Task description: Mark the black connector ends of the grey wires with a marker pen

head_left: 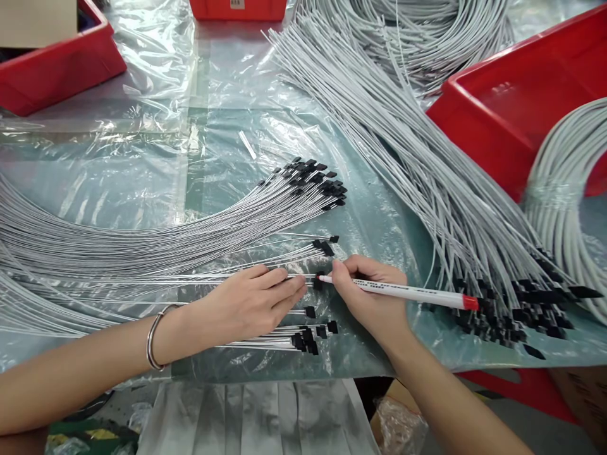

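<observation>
My right hand (372,291) grips a white marker pen (412,291) with a red end. Its red tip meets a small black connector (318,280) at the end of a thin grey cable. Over the cables just left of that connector lies my left hand (256,300), palm down with fingers stretched out; its thumb is hidden. Nearer to me, beneath that hand, more cables end in black connectors (306,341). A few connector ends (325,247) sit just above the pen tip. Farther away, a thick bundle of thin grey cables (190,246) curves in from the left, its black ends gathered together.
Clear plastic sheeting (227,126) covers the table. A large cable bundle (379,126) slants across the right side. Red bins stand at the back left (61,69), back middle (237,9) and right (502,107). A coiled cable bundle (559,170) leans by the right bin.
</observation>
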Demonstrator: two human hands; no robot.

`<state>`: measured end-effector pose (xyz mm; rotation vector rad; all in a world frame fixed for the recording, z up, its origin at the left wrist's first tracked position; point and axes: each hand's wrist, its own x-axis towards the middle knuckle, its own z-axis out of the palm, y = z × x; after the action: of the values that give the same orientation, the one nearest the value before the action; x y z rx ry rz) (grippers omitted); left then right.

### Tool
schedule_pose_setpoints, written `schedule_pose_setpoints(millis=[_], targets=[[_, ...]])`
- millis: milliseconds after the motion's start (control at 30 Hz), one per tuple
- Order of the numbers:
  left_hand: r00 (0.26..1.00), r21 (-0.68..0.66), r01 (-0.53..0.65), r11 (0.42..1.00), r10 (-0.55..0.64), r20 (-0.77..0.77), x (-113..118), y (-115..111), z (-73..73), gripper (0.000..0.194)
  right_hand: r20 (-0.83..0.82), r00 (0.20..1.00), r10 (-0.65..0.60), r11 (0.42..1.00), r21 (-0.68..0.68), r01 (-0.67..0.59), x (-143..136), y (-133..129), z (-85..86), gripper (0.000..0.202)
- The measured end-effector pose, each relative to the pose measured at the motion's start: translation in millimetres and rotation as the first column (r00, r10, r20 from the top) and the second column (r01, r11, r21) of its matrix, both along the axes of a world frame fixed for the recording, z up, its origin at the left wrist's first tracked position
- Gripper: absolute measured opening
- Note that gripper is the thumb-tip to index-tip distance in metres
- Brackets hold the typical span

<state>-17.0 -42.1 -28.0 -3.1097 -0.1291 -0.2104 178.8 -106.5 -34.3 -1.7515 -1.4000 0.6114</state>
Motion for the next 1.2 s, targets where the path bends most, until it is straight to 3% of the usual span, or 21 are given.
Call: schedule_pose_setpoints(millis=[300,433,533,600,667,700,767,867,933,1033,1200], targets=[[1.0,-0.031,0.007,0.999,-0.007,0.001,-1,0,-2.4,0.034,-0.031,0.999,-0.031,0.999,0.018,0.032,1,1,-4.8,0.034],[1.0,-0.186,-0.024,0.982,0.024,-0.002,1,2,-0.4,0.034,-0.124,0.989,-0.085,0.996,-0.016,0.084,5,1,-5.8,0.032],[0.995,-0.467,-0.096,0.879,0.1,-0.015,3,1,8.3,0.029,-0.232,0.965,-0.126,0.992,-0.01,0.127,10,0,-8.7,0.031],[0.995,-0.625,-0.097,0.774,0.061,-0.08,3,-1,15.9,0.026,-0.32,0.936,-0.145,0.988,0.004,0.154,12,0,-11.2,0.031],[0.986,-0.688,-0.121,0.715,0.01,-0.164,1,-3,21.2,0.025,-0.389,0.907,-0.163,0.983,0.015,0.183,14,-1,-13.2,0.032],[0.982,-0.681,-0.147,0.717,0.022,-0.189,0,-3,22.2,0.025,-0.412,0.895,-0.17,0.98,0.022,0.196,14,-1,-13.7,0.032],[0.975,-0.592,-0.21,0.778,0.119,-0.19,-2,-1,20.2,0.026,-0.433,0.885,-0.173,0.977,0.039,0.21,15,0,-14.0,0.033],[0.966,-0.282,-0.253,0.925,0.228,-0.121,0,6,11.1,0.036,-0.438,0.885,-0.156,0.976,0.07,0.207,15,0,-13.8,0.033],[0.971,-0.057,-0.218,0.974,0.211,-0.115,4,11,4.5,0.041,-0.435,0.887,-0.155,0.973,0.089,0.213,15,0,-13.4,0.034],[0.971,0.124,-0.157,0.98,0.176,-0.162,9,14,-2.7,0.041,-0.416,0.894,-0.166,0.965,0.117,0.234,17,0,-10.5,0.033],[0.954,0.214,-0.135,0.968,0.185,-0.235,6,5,-3.0,0.045,-0.292,0.951,-0.102,0.986,0.095,0.135,23,4,2.5,0.032]])
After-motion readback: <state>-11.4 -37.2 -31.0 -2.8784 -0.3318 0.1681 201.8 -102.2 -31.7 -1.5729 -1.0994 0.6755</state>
